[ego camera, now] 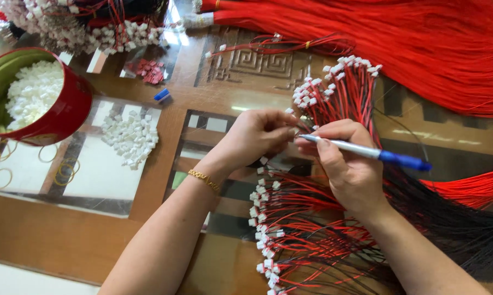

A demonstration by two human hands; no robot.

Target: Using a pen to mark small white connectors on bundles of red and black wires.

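Wires (290, 240) already fitted with white plugs lay fanned nearest me on the table (55, 229). Both hands met above them: left hand (257, 136) pinching, I think, one plug; right hand (347, 164) gripping a pen (366, 153). Loose plugs (130, 136) remained.

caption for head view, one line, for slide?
Left hand and pen-holding right hand meet over red-and-black wires tipped with white connectors.

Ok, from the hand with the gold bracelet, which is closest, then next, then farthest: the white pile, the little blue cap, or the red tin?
From the left hand:
1. Little blue cap, up and to its left on the table.
2. White pile of small connectors, further left.
3. Red tin, far left, by the table's edge.
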